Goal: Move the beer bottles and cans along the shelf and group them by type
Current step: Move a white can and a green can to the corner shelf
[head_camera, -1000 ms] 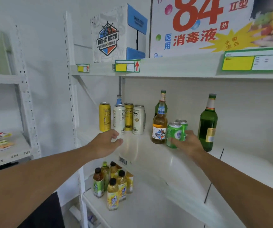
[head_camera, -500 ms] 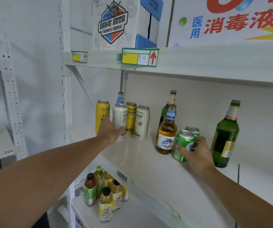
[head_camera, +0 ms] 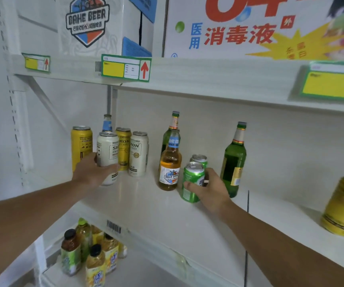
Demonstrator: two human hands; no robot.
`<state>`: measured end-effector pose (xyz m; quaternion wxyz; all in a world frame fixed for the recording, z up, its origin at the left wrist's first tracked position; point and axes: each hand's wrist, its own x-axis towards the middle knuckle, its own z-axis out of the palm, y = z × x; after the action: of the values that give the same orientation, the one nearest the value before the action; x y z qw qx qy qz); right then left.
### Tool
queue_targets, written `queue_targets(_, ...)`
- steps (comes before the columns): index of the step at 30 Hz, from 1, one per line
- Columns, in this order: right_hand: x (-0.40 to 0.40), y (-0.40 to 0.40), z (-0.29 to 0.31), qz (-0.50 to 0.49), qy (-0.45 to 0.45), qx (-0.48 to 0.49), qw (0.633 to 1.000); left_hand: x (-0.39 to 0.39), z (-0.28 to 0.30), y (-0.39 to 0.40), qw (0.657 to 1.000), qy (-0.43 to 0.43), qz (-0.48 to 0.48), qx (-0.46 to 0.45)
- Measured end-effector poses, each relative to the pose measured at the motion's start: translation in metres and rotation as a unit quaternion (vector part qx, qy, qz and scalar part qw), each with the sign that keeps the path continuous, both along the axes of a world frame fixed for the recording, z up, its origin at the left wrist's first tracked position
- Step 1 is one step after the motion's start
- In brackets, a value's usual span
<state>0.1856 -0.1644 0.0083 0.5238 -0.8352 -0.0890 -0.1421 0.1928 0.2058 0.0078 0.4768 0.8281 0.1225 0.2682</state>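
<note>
Upright white can (head_camera: 107, 156), green can (head_camera: 192, 184) gripped, perhaps lifted

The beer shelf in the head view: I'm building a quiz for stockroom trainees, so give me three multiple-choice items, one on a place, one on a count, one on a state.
1. Where does the amber Bahe Beer bottle stand?
A. left of the green cans
B. right of the lone green bottle
C. on the bottom shelf

2. How many small green cans are there?
A. one
B. two
C. four

3. What is the right hand doing?
A. hanging open
B. gripping the front green can
C. holding a bottle neck

Key:
1 A, it stands just left of them.
2 B, the rear green can shows behind the front one.
3 B, its fingers wrap the can.
</note>
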Motion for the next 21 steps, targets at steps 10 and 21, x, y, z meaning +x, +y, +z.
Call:
queue_targets(10,-0.026,-0.014,0.025,0.008,-0.022,0.042,0.999,-0.076,0.022,-0.051,0.996,-0.014,-0.087,-0.005)
queue_targets(21,-0.131,-0.04,0.031,-0.007,-0.028,0.051,0.998,-0.144,0.028,-0.101,0.987,-0.031,-0.156,0.006)
